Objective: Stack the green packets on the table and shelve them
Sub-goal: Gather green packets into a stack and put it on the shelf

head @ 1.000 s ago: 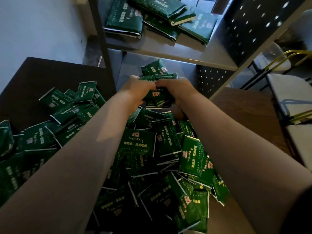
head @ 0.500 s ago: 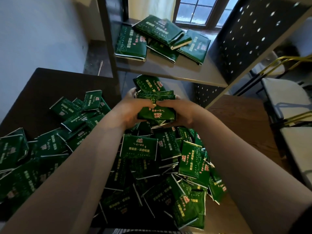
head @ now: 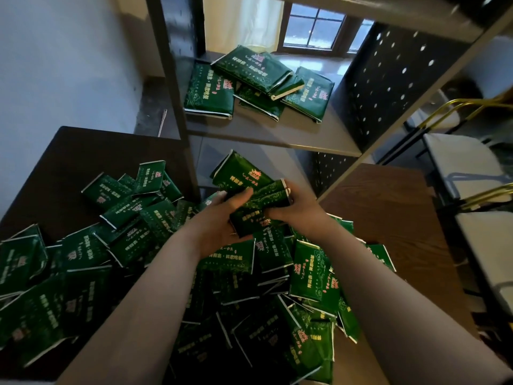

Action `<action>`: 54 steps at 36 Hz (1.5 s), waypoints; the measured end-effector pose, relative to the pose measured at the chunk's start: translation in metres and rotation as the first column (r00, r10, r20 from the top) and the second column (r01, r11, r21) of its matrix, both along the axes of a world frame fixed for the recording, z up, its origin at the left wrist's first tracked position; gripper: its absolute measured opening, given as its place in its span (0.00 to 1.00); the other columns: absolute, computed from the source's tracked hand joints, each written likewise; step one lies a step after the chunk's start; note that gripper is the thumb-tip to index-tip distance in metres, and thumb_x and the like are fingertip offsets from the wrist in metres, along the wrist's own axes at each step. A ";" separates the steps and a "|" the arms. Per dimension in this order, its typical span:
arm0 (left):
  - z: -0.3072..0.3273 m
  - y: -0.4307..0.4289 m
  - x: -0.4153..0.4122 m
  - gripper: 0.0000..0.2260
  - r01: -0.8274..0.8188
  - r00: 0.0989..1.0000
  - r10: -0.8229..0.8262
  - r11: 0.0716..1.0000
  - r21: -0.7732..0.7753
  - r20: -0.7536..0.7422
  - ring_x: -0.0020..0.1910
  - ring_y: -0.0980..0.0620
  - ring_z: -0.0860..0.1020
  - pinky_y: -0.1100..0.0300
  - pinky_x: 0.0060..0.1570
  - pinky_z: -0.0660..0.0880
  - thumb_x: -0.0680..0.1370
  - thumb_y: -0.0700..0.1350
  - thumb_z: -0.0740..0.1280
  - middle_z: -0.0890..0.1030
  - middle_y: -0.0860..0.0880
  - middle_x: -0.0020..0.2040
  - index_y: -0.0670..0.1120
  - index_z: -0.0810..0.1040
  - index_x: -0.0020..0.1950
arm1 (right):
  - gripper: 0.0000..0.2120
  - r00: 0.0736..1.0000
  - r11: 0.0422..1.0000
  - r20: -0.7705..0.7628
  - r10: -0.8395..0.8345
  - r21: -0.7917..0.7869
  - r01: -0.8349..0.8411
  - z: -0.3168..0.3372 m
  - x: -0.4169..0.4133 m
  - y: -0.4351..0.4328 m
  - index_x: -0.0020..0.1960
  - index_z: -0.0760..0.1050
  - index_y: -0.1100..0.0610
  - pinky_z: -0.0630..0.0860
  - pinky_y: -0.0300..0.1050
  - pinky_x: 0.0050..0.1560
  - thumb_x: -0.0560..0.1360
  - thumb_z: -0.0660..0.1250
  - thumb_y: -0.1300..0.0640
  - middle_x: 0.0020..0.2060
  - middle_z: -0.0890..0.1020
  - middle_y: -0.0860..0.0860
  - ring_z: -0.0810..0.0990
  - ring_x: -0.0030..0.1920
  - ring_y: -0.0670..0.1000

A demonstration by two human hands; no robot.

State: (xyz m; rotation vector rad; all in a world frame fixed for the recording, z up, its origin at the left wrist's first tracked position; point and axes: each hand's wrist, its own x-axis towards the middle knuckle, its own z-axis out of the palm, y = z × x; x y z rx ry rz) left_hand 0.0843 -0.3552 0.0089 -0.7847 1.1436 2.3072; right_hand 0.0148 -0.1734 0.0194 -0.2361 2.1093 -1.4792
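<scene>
Green packets, a bundle [head: 241, 173], sit clamped between my hands above the desk [head: 83, 151]: left hand [head: 216, 229] cupping from beneath with fingers curled round, right hand [head: 298, 211] gripping the other side. A loose heap [head: 313, 270] covers the desk below; other packets [head: 208, 90] lie on the shelf [head: 291, 132].

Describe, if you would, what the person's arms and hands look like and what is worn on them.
The left forearm and right forearm are bare as far as the view shows, with no sleeves reaching them. The left hand and right hand wear no gloves, and no watch, bracelet or ring is visible.
</scene>
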 end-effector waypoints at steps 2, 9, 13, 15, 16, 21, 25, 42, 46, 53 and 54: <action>0.006 0.003 -0.003 0.32 0.013 1.000 -0.013 1.000 0.013 0.014 0.58 0.43 0.83 0.41 0.55 0.78 0.65 0.59 0.78 0.84 0.46 0.60 0.52 0.74 0.66 | 0.20 1.000 1.000 -0.030 -0.002 -0.019 0.001 0.003 0.005 0.000 0.55 0.76 0.53 0.79 0.34 0.49 0.70 0.72 0.72 0.43 0.82 0.44 0.81 0.45 0.35; 0.012 0.007 -0.009 0.22 0.023 0.983 -0.069 0.965 -0.262 -0.169 0.56 0.47 0.83 0.50 0.54 0.79 0.73 0.36 0.75 0.84 0.46 0.59 0.47 0.73 0.64 | 0.21 0.990 1.000 -0.142 -0.008 -0.018 0.005 0.008 0.001 0.001 0.58 0.75 0.54 0.75 0.32 0.49 0.70 0.72 0.72 0.47 0.81 0.45 0.80 0.47 0.35; 0.013 -0.004 -0.026 0.24 -0.017 0.962 -0.134 0.843 -0.538 -0.239 0.55 0.50 0.82 0.63 0.48 0.77 0.71 0.38 0.77 0.84 0.49 0.55 0.44 0.75 0.64 | 0.25 0.964 0.999 -0.265 -0.020 0.023 0.027 0.018 -0.011 -0.007 0.62 0.73 0.54 0.70 0.23 0.42 0.70 0.73 0.70 0.48 0.80 0.45 0.78 0.45 0.35; 0.017 -0.009 -0.036 0.24 -0.101 0.960 -0.077 0.802 -0.588 -0.269 0.52 0.55 0.81 0.66 0.46 0.75 0.70 0.37 0.77 0.82 0.51 0.54 0.44 0.72 0.63 | 0.24 0.934 0.994 -0.357 -0.019 0.091 0.055 0.018 -0.020 -0.013 0.60 0.73 0.50 0.70 0.24 0.38 0.69 0.73 0.67 0.48 0.80 0.46 0.78 0.43 0.41; 0.019 -0.011 -0.039 0.26 -0.151 0.954 -0.042 0.787 -0.598 -0.296 0.49 0.60 0.80 0.67 0.43 0.75 0.71 0.34 0.76 0.80 0.51 0.56 0.45 0.69 0.64 | 0.23 0.917 0.990 -0.397 -0.029 0.117 0.082 0.017 -0.023 -0.015 0.60 0.73 0.49 0.70 0.25 0.37 0.69 0.73 0.66 0.47 0.80 0.46 0.77 0.43 0.43; 0.008 -0.017 -0.050 0.45 -0.284 0.904 0.027 0.783 -0.553 -0.426 0.51 0.61 0.83 0.62 0.50 0.80 0.72 0.29 0.73 0.76 0.51 0.64 0.55 0.52 0.78 | 0.24 0.867 0.969 -0.497 -0.040 0.192 0.155 0.002 -0.032 -0.021 0.63 0.73 0.50 0.71 0.34 0.47 0.69 0.72 0.64 0.54 0.79 0.49 0.76 0.54 0.48; -0.003 -0.013 -0.045 0.48 -0.245 0.893 -0.061 0.765 -0.596 -0.446 0.61 0.54 0.81 0.47 0.64 0.76 0.73 0.32 0.74 0.77 0.51 0.65 0.55 0.47 0.80 | 0.25 0.798 0.960 -0.602 -0.012 0.216 0.178 -0.012 -0.030 -0.020 0.63 0.73 0.51 0.74 0.50 0.58 0.68 0.71 0.64 0.57 0.78 0.51 0.75 0.60 0.54; -0.047 -0.012 -0.071 0.48 -0.079 0.926 -0.269 0.552 -0.830 -0.266 0.69 0.46 0.71 0.41 0.68 0.70 0.61 0.61 0.79 0.74 0.47 0.66 0.53 0.58 0.74 | 0.25 0.936 0.965 -0.237 -0.260 -0.083 0.247 -0.015 -0.034 -0.021 0.63 0.72 0.61 0.74 0.26 0.41 0.69 0.70 0.75 0.49 0.79 0.51 0.79 0.42 0.34; -0.047 -0.014 -0.072 0.62 -0.061 0.937 -0.228 0.635 -0.770 -0.263 0.74 0.46 0.68 0.39 0.70 0.67 0.58 0.61 0.83 0.66 0.46 0.75 0.67 0.37 0.75 | 0.27 0.963 0.954 -0.061 -0.262 -0.169 0.249 -0.019 -0.041 -0.023 0.62 0.71 0.59 0.82 0.60 0.49 0.67 0.74 0.73 0.57 0.79 0.60 0.83 0.54 0.56; -0.034 -0.010 -0.073 0.40 -0.208 0.863 -0.232 0.647 -0.733 -0.449 0.62 0.46 0.77 0.41 0.60 0.77 0.63 0.46 0.80 0.75 0.45 0.62 0.58 0.61 0.67 | 0.22 0.985 0.981 -0.036 -0.168 -0.108 0.164 -0.022 -0.046 -0.028 0.52 0.77 0.48 0.82 0.64 0.47 0.62 0.75 0.66 0.54 0.79 0.58 0.83 0.51 0.61; -0.034 -0.008 -0.074 0.40 -0.210 0.851 -0.248 0.648 -0.733 -0.463 0.61 0.45 0.78 0.40 0.58 0.77 0.63 0.45 0.81 0.75 0.44 0.61 0.59 0.61 0.67 | 0.25 0.985 0.976 -0.005 -0.173 -0.134 0.170 -0.020 -0.045 -0.028 0.55 0.76 0.49 0.82 0.65 0.47 0.62 0.75 0.66 0.56 0.78 0.58 0.83 0.52 0.61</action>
